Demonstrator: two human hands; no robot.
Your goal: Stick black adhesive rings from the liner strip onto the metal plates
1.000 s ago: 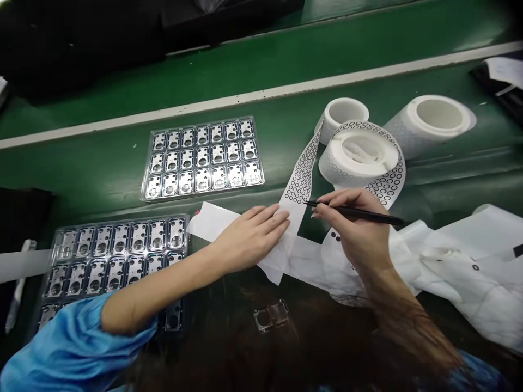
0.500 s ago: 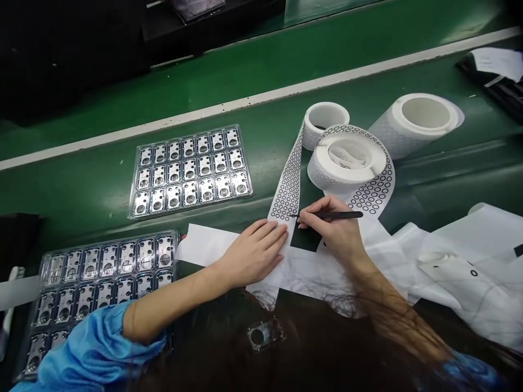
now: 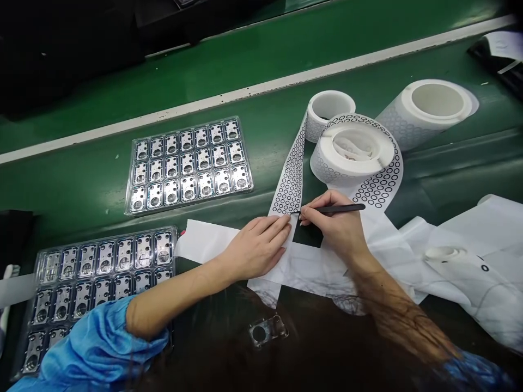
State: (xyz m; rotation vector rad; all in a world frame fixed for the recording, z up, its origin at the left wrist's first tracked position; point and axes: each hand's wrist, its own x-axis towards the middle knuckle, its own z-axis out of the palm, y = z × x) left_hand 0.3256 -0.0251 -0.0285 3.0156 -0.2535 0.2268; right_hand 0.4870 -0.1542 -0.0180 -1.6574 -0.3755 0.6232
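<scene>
My left hand (image 3: 255,246) lies flat, fingers together, pressing down the white liner strip (image 3: 292,177) printed with small black rings. My right hand (image 3: 335,226) pinches black tweezers (image 3: 333,209), whose tip touches the strip's lower end just beside my left fingertips. The strip runs up to a white roll (image 3: 353,149) standing on the green belt. A single metal frame part (image 3: 267,329) lies near me, below both hands. Blue sleeve covers my left upper arm.
Two clear trays of metal frame parts sit left: one farther back (image 3: 186,163), one nearer (image 3: 102,272). Two more white rolls (image 3: 329,109) (image 3: 437,106) stand behind. Spent white liner (image 3: 469,261) piles at right. A white stripe (image 3: 245,92) runs along the belt.
My right hand slid left with the tweezers, bringing the tip from mid-strip down to the strip's lower end by my left fingertips. The left hand stayed pressed on the liner.
</scene>
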